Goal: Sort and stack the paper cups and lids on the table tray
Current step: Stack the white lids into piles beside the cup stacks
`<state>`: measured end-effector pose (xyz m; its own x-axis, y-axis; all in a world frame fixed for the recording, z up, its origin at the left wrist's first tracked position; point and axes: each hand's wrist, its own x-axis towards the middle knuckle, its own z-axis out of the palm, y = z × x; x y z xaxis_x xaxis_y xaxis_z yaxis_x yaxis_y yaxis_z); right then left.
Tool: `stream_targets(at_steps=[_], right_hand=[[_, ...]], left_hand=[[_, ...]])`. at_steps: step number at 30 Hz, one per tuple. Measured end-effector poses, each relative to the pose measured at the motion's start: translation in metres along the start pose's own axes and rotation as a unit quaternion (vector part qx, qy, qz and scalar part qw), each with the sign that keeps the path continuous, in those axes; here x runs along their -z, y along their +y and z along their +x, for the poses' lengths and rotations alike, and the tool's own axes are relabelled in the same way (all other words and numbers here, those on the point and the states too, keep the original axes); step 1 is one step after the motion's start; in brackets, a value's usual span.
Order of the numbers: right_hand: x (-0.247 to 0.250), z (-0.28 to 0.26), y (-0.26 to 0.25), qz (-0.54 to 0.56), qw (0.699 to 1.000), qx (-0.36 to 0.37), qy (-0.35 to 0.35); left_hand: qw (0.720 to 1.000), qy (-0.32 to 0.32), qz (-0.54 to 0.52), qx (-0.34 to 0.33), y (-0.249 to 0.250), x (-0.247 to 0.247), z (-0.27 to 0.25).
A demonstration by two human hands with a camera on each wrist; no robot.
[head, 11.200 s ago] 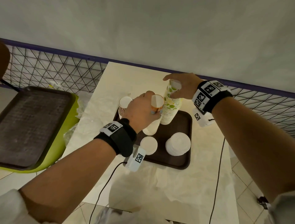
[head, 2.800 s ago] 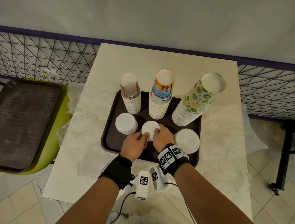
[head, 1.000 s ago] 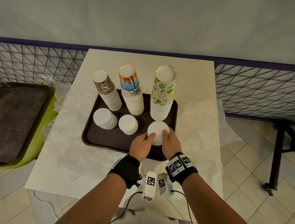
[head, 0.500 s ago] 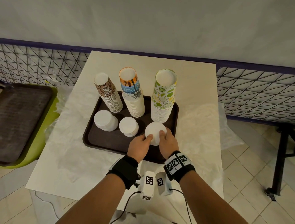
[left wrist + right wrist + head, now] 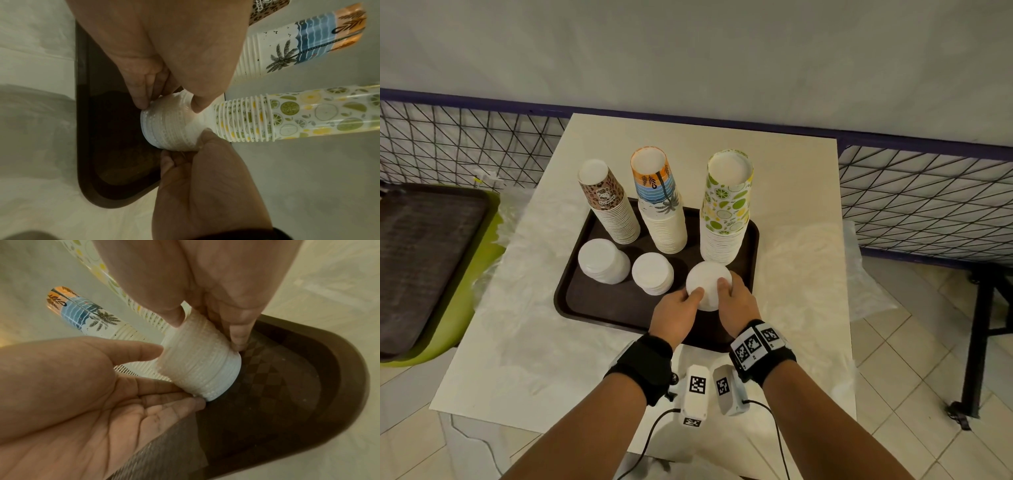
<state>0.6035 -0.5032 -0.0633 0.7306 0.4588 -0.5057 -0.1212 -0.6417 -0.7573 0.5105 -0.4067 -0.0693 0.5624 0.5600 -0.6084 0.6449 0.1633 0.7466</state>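
The table (image 5: 784, 178) carried the brown tray (image 5: 599, 305), with three cup stacks at its back. Both hands, left hand (image 5: 676, 313) and right hand (image 5: 736, 303), pinched the right-hand lid stack (image 5: 707, 286) from either side. An uneven squeeze might have splayed the lids, or nudged the lime-print cup stack (image 5: 726, 209) just behind over

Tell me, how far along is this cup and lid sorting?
Nearly finished, it seems. Three cup stacks, leopard, palm-tree and lime, stand sorted along the back of the tray. Two white lid piles sit in front. The left hand and right hand hold the third lid stack between them. Left: letting go of it.
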Motion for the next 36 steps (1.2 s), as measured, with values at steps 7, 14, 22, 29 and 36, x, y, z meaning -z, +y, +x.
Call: stream_targets(at_steps=[7, 14, 22, 29, 36], right_hand=[[-0.003, 0.002, 0.003, 0.017, 1.0, -0.002, 0.002], [0.005, -0.001, 0.006, 0.012, 1.0, 0.021, 0.013], [0.023, -0.01, 0.008, -0.028, 0.995, 0.062, 0.071], [0.092, 0.0, 0.036, -0.098, 0.961, 0.084, 0.244], [0.139, 0.043, 0.078, -0.336, 0.923, -0.108, 0.156]], left_hand=[[1.0, -0.014, 0.002, -0.011, -0.003, 0.0, 0.001], [1.0, -0.021, 0.002, -0.007, -0.006, 0.0, 0.0], [0.997, -0.019, -0.069, 0.021, -0.002, 0.003, -0.012], [0.999, 0.005, 0.024, -0.027, -0.023, 0.01, -0.018], [0.939, -0.018, 0.305, -0.161, -0.043, 0.01, -0.026]])
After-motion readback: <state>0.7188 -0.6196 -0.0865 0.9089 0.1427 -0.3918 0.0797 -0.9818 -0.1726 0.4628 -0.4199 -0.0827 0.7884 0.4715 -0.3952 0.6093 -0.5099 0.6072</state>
